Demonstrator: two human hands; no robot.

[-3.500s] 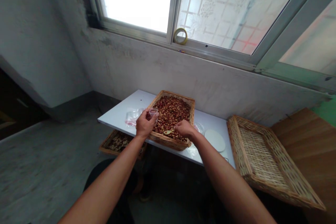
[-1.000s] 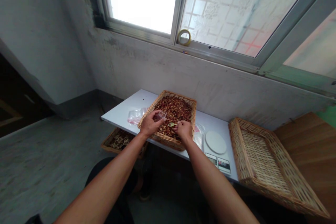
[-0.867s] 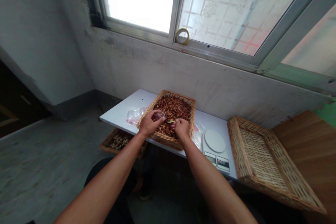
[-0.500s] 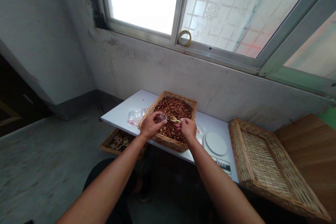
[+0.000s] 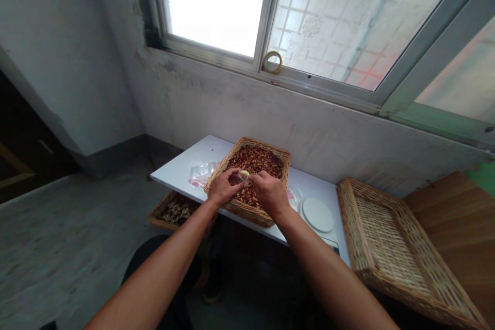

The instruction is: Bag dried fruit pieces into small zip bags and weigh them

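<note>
A wicker basket [image 5: 232, 206] filled with reddish-brown dried pieces [image 5: 259, 161] stands on a small white table [image 5: 185, 164]. My left hand [image 5: 221, 189] is closed round a small clear plastic cup [image 5: 236, 178], held over the basket's near part. My right hand [image 5: 266, 192] is closed on a small yellowish spoon [image 5: 244, 174], whose tip sits at the cup's mouth. The two hands almost touch.
A white round scale [image 5: 317, 215] sits on the table right of the basket, clear plastic bags [image 5: 201, 174] to its left. A large empty wicker tray [image 5: 390, 245] lies at the right. Another basket [image 5: 176, 210] sits below the table. A tape roll [image 5: 273, 62] rests on the windowsill.
My right hand has lifted the spoon out of the dried pieces and brought it leftward up to the cup's mouth. The left hand has kept the cup nearly in place.
</note>
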